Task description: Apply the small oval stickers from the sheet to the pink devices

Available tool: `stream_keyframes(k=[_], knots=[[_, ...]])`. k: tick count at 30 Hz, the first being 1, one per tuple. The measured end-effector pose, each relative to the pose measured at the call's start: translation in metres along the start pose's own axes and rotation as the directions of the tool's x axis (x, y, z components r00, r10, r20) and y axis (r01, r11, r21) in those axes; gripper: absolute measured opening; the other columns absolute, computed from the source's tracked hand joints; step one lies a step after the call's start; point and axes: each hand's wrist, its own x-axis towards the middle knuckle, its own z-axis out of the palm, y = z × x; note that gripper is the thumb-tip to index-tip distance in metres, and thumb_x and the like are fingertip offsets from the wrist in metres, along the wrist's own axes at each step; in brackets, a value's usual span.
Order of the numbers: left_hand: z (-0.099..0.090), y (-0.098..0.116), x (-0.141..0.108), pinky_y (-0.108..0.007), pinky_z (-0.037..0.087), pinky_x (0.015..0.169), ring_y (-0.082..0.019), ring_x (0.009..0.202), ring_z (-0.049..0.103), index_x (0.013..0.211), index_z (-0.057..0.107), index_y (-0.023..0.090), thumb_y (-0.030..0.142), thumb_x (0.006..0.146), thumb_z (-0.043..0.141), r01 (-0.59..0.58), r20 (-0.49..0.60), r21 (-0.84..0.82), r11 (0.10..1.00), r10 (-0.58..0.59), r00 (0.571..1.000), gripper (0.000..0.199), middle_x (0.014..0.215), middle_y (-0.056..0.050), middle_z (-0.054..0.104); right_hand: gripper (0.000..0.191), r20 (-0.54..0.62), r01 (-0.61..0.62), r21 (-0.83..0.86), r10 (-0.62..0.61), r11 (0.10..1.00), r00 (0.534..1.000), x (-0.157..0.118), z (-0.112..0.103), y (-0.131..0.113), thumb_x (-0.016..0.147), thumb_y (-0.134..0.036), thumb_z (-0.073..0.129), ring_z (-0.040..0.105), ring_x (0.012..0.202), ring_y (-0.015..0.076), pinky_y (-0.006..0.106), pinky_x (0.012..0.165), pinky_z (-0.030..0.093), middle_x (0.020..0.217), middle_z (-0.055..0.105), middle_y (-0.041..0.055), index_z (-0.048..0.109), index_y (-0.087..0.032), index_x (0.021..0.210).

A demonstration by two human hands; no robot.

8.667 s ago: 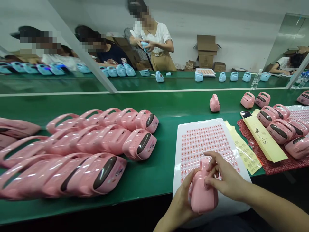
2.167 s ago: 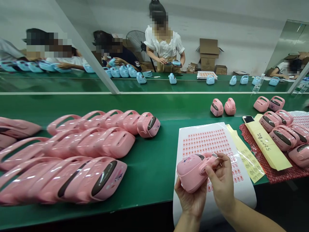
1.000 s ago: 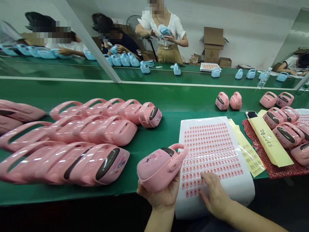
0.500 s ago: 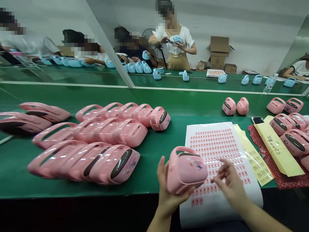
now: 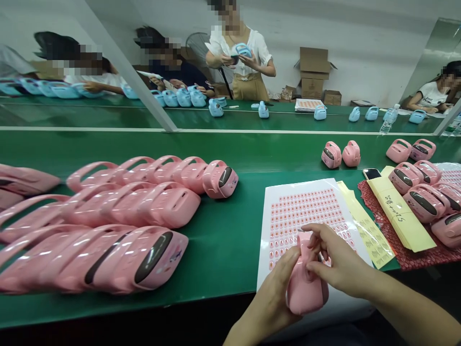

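My left hand [image 5: 275, 290] is closed around the left side of a pink plastic case with a carrying handle [image 5: 306, 293], holding it turned end-on over the sticker sheet's near part. At the handle's base, my right hand [image 5: 331, 257] has its fingers bent, thumb against the case's side and index finger across the handle top. Whether a small sticker is under those fingertips is hidden. Beneath lies a white sheet of small red-and-white stickers [image 5: 302, 206], its near edge overhanging the table.
Rows of pink cases [image 5: 162, 259] fill the left. A yellow paper stack [image 5: 403, 216], red bubble wrap [image 5: 414, 259], a phone [image 5: 371, 174] and more pink cases [image 5: 425, 202] stand right. Across the green table [image 5: 223, 259], co-workers handle blue cases [image 5: 243, 49] beyond a white rail [image 5: 252, 129].
The pink case has been turned from its decorated face to end-on and lowered slightly. My right hand has moved from over the sheet onto the handle's base. The view has shifted right.
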Motion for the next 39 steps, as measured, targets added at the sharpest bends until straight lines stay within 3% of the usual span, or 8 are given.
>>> stream_keyframes(k=[6,14,18,25,29,34,39], knots=[[-0.001,-0.001,-0.001,-0.068,0.013,0.099,-0.051,0.116,0.045,0.116,0.064,0.026,-0.009,0.035,0.075,0.06,-0.074,-0.093,0.994,-0.067,0.995,0.089,0.122,-0.019,0.06,0.053,-0.022,0.053,-0.035,-0.054,0.998,0.998,0.002,-0.002,0.002,0.069,-0.005,0.054,0.059,0.067,0.0121,0.029,0.064,0.051,0.085,0.053,-0.0019,0.051,-0.027,0.118],[-0.006,-0.005,-0.001,-0.058,0.025,0.103,-0.044,0.118,0.048,0.124,0.057,0.028,-0.002,0.04,0.076,0.035,-0.019,0.037,0.999,-0.034,0.999,0.092,0.128,-0.012,0.058,0.044,-0.169,0.037,0.147,-0.012,0.988,0.986,0.0,0.01,0.011,0.066,-0.012,0.058,0.051,0.064,0.011,0.024,0.057,0.044,0.078,0.049,-0.0033,0.057,-0.025,0.108],[-0.005,-0.004,0.0,-0.063,0.028,0.099,-0.045,0.116,0.05,0.128,0.052,0.03,-0.002,0.04,0.076,-0.016,0.006,0.082,0.996,0.015,1.0,0.097,0.13,-0.013,0.056,0.044,-0.109,-0.024,0.27,0.055,0.963,0.993,0.001,0.009,0.01,0.066,-0.014,0.059,0.05,0.061,0.0089,0.024,0.057,0.044,0.079,0.046,-0.0041,0.055,-0.025,0.108],[-0.003,0.008,0.005,-0.053,0.045,0.089,-0.041,0.113,0.054,0.139,0.036,0.027,0.009,0.05,0.075,-0.187,0.131,0.349,0.918,0.15,0.98,0.099,0.134,-0.014,0.052,0.046,0.012,-0.087,0.297,0.088,0.951,0.996,0.003,0.004,0.005,0.068,-0.013,0.057,0.056,0.061,0.0078,0.025,0.062,0.046,0.083,0.043,-0.0051,0.05,-0.027,0.111],[0.0,0.015,0.009,-0.053,0.046,0.088,-0.041,0.113,0.054,0.141,0.034,0.026,0.012,0.057,0.072,-0.245,0.163,0.359,0.901,0.198,0.967,0.093,0.134,-0.016,0.052,0.048,0.065,-0.114,0.232,0.101,0.966,0.993,0.004,0.002,0.002,0.07,-0.01,0.054,0.059,0.063,0.0082,0.026,0.063,0.047,0.087,0.044,-0.0042,0.046,-0.026,0.114],[0.003,0.027,0.012,-0.051,0.046,0.091,-0.036,0.118,0.051,0.144,0.02,0.032,0.008,0.059,0.068,-0.192,0.241,0.524,0.83,0.071,0.968,0.101,0.136,-0.014,0.048,0.055,0.106,-0.127,0.061,0.12,0.99,0.987,0.007,-0.002,-0.001,0.072,-0.004,0.052,0.058,0.068,0.0101,0.029,0.068,0.047,0.089,0.046,-0.0022,0.042,-0.024,0.122],[0.001,0.026,0.011,-0.05,0.048,0.091,-0.037,0.118,0.051,0.145,0.011,0.031,0.006,0.058,0.068,-0.235,0.281,0.623,0.746,0.068,0.957,0.107,0.136,-0.017,0.046,0.058,0.083,0.057,-0.169,-0.043,0.984,0.996,0.004,-0.001,0.0,0.074,-0.001,0.048,0.057,0.08,0.0146,0.034,0.077,0.05,0.094,0.049,0.0026,0.038,-0.023,0.126]])
